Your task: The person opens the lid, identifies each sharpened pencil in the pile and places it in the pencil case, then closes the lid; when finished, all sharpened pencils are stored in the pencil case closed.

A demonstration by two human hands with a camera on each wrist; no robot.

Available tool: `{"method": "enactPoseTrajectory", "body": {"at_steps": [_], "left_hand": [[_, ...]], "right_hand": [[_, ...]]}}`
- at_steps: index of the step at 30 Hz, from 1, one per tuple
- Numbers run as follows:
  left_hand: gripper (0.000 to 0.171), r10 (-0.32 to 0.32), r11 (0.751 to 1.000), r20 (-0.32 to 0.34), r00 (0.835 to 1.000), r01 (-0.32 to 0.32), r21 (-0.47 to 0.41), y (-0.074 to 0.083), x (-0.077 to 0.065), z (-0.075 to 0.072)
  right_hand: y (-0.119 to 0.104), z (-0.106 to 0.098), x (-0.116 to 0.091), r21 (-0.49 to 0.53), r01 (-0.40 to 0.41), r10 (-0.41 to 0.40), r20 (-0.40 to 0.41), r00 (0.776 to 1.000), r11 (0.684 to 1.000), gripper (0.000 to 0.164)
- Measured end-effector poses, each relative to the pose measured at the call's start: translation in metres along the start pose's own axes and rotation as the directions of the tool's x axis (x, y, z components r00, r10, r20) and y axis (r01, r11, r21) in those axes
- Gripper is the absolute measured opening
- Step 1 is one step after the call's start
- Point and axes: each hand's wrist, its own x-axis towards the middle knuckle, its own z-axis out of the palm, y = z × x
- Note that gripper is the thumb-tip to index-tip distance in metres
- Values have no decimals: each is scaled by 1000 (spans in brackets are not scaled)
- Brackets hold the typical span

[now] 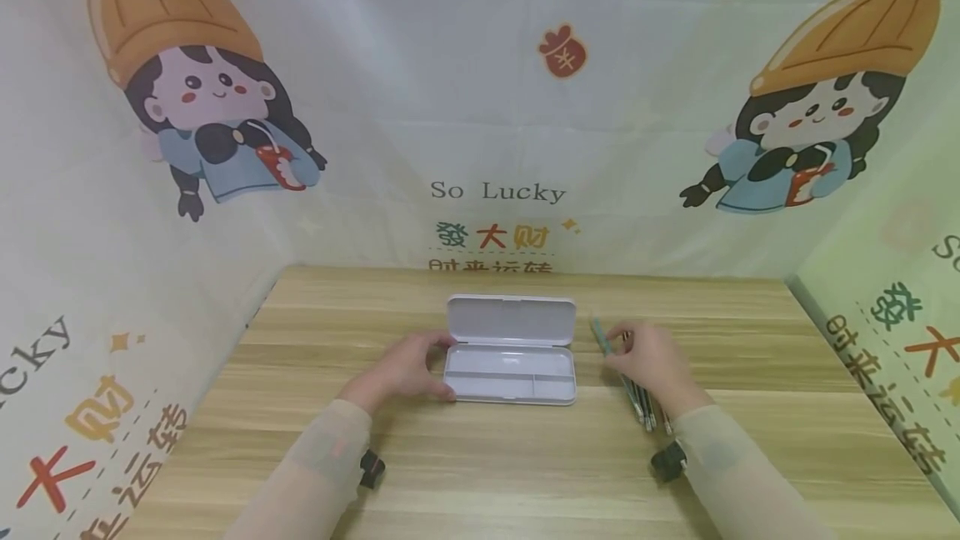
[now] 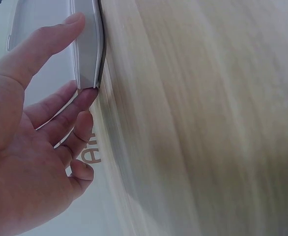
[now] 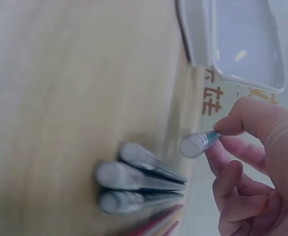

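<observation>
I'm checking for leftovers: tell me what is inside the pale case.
Inside the pale case no loose item shows: one long compartment behind and two shorter ones in front, parted by dividers. The near rim may cover a narrow strip behind it.

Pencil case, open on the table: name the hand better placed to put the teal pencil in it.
The right hand, most likely: it pinches the teal pencil beside the open pencil case, while the left hand holds the case's left end and seems better used to steady it.
</observation>
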Motion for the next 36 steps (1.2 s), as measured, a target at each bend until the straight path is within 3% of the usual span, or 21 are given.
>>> {"method": "enactPoseTrajectory", "body": {"at_steps": [8,19,29,36], "left_hand": [[86,7,1000,11,1000,-7,0,0,-1,-1],[86,9,1000,8,1000,-9,14,1,-2,-2],[85,27,1000,6,1000,-27,17,1,-3,-3],[85,31,999,7,999,-31,7,2,-2,-3]], "right_hand": [[-8,-18,1,-10,55,-56,-110,992,998,37],[-25,-23,2,-96,247,-263,-225,938,964,28],[-40,-15,1,-67,417,-422,-176,889,906,24],[-52,-3,5,-72,449,-454,-81,888,891,22]]}}
